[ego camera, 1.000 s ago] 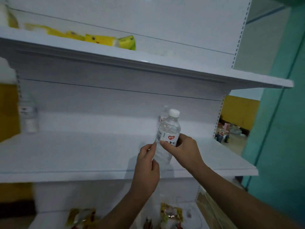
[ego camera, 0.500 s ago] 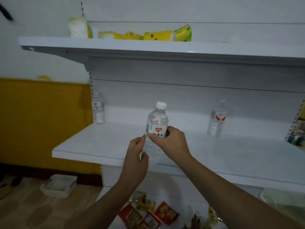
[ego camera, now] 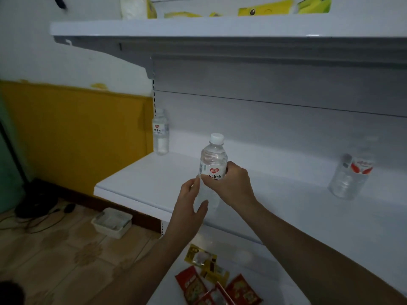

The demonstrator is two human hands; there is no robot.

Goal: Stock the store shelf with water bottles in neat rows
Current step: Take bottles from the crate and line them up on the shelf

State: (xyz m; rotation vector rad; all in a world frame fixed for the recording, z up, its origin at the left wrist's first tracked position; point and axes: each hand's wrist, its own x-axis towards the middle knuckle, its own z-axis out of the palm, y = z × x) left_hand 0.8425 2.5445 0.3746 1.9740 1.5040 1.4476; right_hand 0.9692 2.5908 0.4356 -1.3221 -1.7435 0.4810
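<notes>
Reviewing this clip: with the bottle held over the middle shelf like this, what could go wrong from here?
1. The clear plastic water bottle with a white cap is gripped by the right hand around its label while the left hand only touches its lower body; it might slip or be set down tilted.
2. The two clear bottles already on the white metal middle shelf, at far left and far right, stand wide apart, so the row may end up uneven.

White wall [ego camera: 72,62] over mustard-yellow lower panel [ego camera: 77,133], patterned tile floor [ego camera: 66,256], white tray [ego camera: 111,222] and dark cables [ego camera: 33,208] on it; dim light.
</notes>
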